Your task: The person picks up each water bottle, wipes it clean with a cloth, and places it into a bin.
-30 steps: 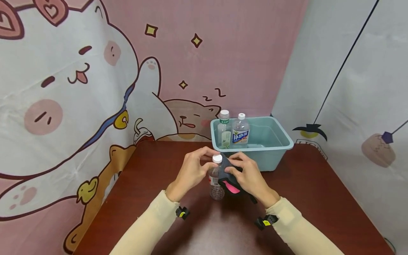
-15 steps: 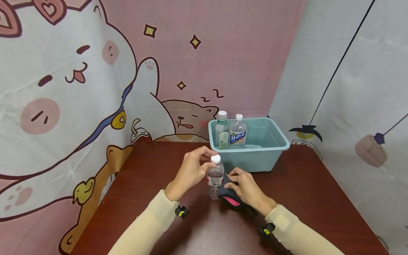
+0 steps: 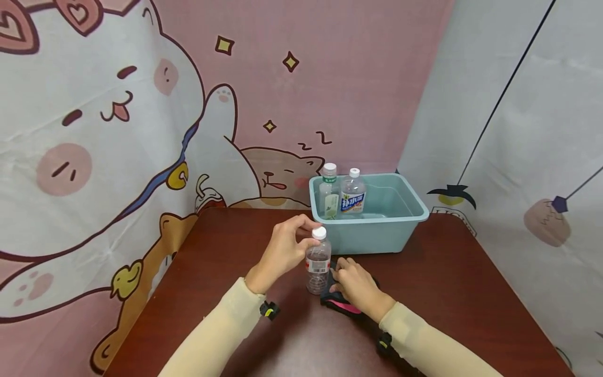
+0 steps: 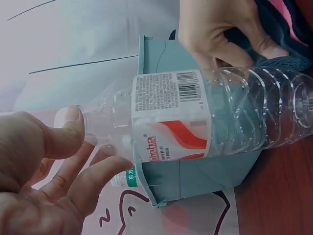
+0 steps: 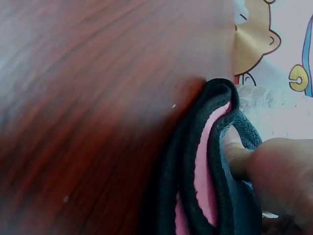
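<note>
A clear plastic bottle (image 3: 317,256) with a white cap and a red-and-white label stands upright on the table. My left hand (image 3: 285,250) pinches it at the cap and neck, with thumb and fingers on opposite sides. Just right of the bottle, my right hand (image 3: 357,285) holds a dark grey-blue folded cloth (image 5: 188,196) with black edging and pink inside, low at the tabletop. In the right wrist view the thumb (image 5: 232,147) presses into the cloth's fold. The left wrist view shows the bottle's label side, with the cloth (image 4: 288,32) beyond its lower part.
Behind the hands stands a light blue plastic bin (image 3: 372,235) on the dark red-brown table (image 3: 226,251). Inside it, at the left, are a green-labelled bottle (image 3: 328,196) and a blue-labelled bottle (image 3: 353,196). A cartoon-print backdrop (image 3: 358,78) rises behind the table.
My right hand has brought the cloth down from beside the bottle's upper part to the tabletop at its right. The left hand stays at the cap.
</note>
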Motion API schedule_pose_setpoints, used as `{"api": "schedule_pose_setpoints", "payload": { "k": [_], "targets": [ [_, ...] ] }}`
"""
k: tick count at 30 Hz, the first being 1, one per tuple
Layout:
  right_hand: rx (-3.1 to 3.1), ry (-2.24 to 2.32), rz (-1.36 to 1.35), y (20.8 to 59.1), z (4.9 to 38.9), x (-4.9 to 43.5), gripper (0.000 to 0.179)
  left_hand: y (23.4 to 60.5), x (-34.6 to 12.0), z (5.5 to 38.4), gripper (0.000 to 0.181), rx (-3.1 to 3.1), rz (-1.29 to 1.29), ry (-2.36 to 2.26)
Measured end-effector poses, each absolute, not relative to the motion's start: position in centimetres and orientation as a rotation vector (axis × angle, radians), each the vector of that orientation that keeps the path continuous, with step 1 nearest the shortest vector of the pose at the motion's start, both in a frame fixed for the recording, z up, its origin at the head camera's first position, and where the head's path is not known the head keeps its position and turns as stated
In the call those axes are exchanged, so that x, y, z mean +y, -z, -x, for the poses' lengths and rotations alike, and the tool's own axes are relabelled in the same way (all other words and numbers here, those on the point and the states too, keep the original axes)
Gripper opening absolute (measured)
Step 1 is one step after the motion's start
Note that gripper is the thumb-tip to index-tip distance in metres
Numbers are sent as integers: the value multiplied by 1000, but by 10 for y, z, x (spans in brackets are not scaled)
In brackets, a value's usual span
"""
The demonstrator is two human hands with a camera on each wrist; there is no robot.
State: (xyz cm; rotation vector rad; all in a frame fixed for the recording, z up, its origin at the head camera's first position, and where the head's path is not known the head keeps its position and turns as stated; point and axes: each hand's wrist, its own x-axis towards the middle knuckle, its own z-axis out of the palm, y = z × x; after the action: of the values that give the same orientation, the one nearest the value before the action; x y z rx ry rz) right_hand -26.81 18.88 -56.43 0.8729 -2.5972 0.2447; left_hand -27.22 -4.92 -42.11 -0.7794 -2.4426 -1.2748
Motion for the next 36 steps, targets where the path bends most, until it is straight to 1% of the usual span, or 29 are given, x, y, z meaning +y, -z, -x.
{"api": "schedule_pose_setpoints", "payload": {
  "k": [3,6,9,12,17,25,29,36],
  "targets": [
    [-2623,-405,-860,563,268,190,33,421,-50,271,29,-2441,778,1274],
    [-2644,-671,-819,563,267,194,32,423,-50,270,28,-2440,787,1266],
    [-2633,-949,-744,561,266,196,26,426,-50,270,29,-2442,790,1261],
    [-2563,-1115,-672,555,266,196,21,427,-51,270,30,-2433,790,1261],
    [-2446,-1203,-563,536,264,192,26,426,-53,271,30,-2429,795,1261],
    [-2280,-1324,-488,498,264,185,23,424,-50,273,29,-2430,800,1241],
    [-2211,-1340,-483,482,264,177,26,423,-47,273,27,-2413,825,1232],
    [-2247,-1302,-481,472,262,169,31,426,-48,273,27,-2401,794,1238]
  ]
}}
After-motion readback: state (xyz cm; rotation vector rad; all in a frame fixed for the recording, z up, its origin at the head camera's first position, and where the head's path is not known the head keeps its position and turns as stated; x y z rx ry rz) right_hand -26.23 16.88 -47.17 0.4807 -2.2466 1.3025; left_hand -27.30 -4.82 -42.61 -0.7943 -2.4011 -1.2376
